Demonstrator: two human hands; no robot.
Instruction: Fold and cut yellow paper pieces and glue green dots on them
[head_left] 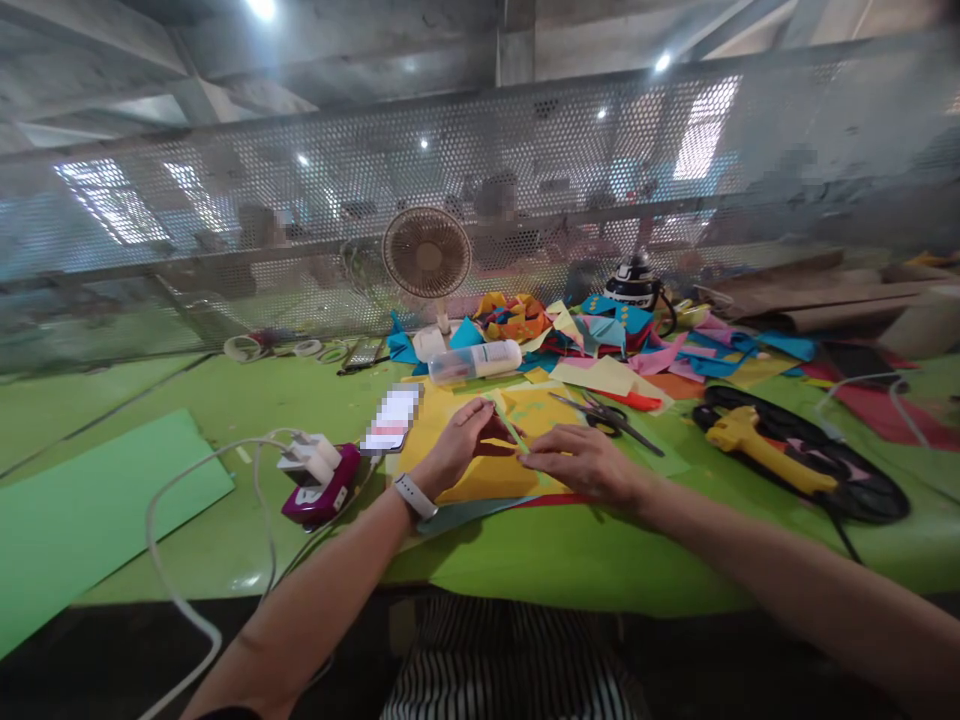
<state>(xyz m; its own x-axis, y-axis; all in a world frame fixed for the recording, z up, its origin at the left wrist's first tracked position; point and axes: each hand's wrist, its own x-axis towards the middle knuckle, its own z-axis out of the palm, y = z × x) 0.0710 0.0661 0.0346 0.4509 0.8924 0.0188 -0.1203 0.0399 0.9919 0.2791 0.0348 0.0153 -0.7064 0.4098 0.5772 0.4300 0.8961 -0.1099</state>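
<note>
My left hand (461, 440), with a white band on its wrist, pinches the upper end of a narrow light green paper strip (511, 428). At the strip's lower end, the fingers of my right hand (581, 460) are closed on it. The strip slants between both hands, just above yellow paper sheets (457, 485) on the green table. Black scissors (619, 422) lie beyond my right hand, partly over a green sheet. A clear plastic bottle (476, 360) rests on its side past the yellow sheets.
Colourful paper scraps (600, 335) and a small fan (427, 255) stand at the back. Rightward, a yellow glue gun (772, 450) lies in a black tray. Left are a phone (394, 418), a purple power strip (322, 490) with cables, and a green sheet (112, 510).
</note>
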